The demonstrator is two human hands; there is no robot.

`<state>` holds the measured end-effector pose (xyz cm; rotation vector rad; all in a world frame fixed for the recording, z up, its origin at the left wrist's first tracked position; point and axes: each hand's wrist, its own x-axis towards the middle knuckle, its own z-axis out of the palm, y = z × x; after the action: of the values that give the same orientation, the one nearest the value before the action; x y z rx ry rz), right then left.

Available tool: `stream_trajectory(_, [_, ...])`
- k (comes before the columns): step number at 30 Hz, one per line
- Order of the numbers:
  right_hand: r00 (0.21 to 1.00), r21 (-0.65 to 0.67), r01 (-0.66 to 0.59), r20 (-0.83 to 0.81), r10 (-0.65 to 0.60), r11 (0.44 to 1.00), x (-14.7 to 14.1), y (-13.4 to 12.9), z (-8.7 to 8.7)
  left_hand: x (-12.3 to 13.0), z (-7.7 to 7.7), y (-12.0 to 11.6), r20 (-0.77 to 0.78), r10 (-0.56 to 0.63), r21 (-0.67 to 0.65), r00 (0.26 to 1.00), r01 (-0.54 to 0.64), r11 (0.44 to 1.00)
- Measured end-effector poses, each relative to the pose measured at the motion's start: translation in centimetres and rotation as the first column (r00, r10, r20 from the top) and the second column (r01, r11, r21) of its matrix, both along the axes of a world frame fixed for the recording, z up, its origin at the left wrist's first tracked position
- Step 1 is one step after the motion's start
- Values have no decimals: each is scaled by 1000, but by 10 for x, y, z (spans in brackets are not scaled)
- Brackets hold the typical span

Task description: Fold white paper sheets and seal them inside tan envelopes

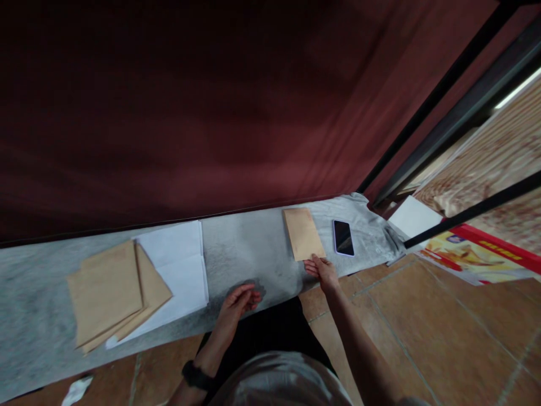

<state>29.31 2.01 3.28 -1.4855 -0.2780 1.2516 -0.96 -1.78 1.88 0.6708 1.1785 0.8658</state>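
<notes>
A small brown paper envelope lies on the grey cloth at the right part of the bench. At its lower right corner, my right hand pinches the edge, thumb on top and fingers at the near side. My left hand hovers by the bench's front edge, fingers loosely curled and apart, with nothing visible in it. Larger brown envelopes lie overlapping at the left. Partly beneath them is a stack of white paper sheets. A dark-screened phone rests just right of the small envelope.
A narrow bench covered with grey cloth runs along a dark red curtain. Black metal bars stand at the right, near a printed cardboard box. Below is a tiled floor with a white scrap.
</notes>
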Motion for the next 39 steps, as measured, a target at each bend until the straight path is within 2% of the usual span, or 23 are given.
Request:
stream_trajectory(6, [999, -15, -13, 33, 14, 1000, 1, 1, -3, 1, 8, -4, 18, 10, 10, 1000, -10, 1000])
stream_trajectory(11, [999, -45, -21, 33, 23, 999, 1, 1, -4, 2, 11, -10, 11, 14, 71, 1000, -14, 997])
stream_trajectory(13, [999, -52, -27, 33, 28, 998, 2, 0, -4, 1, 10, -13, -55, 19, 106, 998, -13, 994])
stream_trajectory(16, [998, -61, -47, 39, 50, 997, 4, -2, -6, -6, 12, -15, -276, 41, 216, 960, 20, 976])
stream_trajectory(18, [995, -64, -81, 57, 84, 995, 5, -3, -8, -16, 16, -16, -446, 93, 338, 890, 71, 938])
stream_trajectory(20, [990, -56, -117, 68, 120, 992, 8, -4, -11, -31, 21, -17, -591, 189, 462, 785, 136, 876])
stream_trajectory(23, [986, -32, -152, 63, 154, 988, 10, -6, -15, -60, 23, -20, -767, 351, 551, 537, 272, 789])
stream_trajectory(26, [980, -33, -176, 88, 178, 984, 11, -7, -19, -91, 13, -27, -864, 432, 500, 258, 354, 790])
stream_trajectory(28, [977, -39, -180, 110, 183, 983, 10, -7, -21, -108, 3, -31, -900, 413, 435, 141, 387, 813])
stream_trajectory(31, [975, -31, -171, 142, 173, 985, 6, -8, -24, -125, -7, -35, -943, 329, 314, 50, 465, 828])
stream_trajectory(35, [974, 5, -136, 184, 133, 991, 0, -9, -27, -131, -5, -32, -971, 233, 174, -55, 507, 844])
stream_trajectory(39, [964, 35, -130, 239, 118, 991, -4, -10, -27, -135, 2, -27, -977, 193, 116, -88, 542, 833])
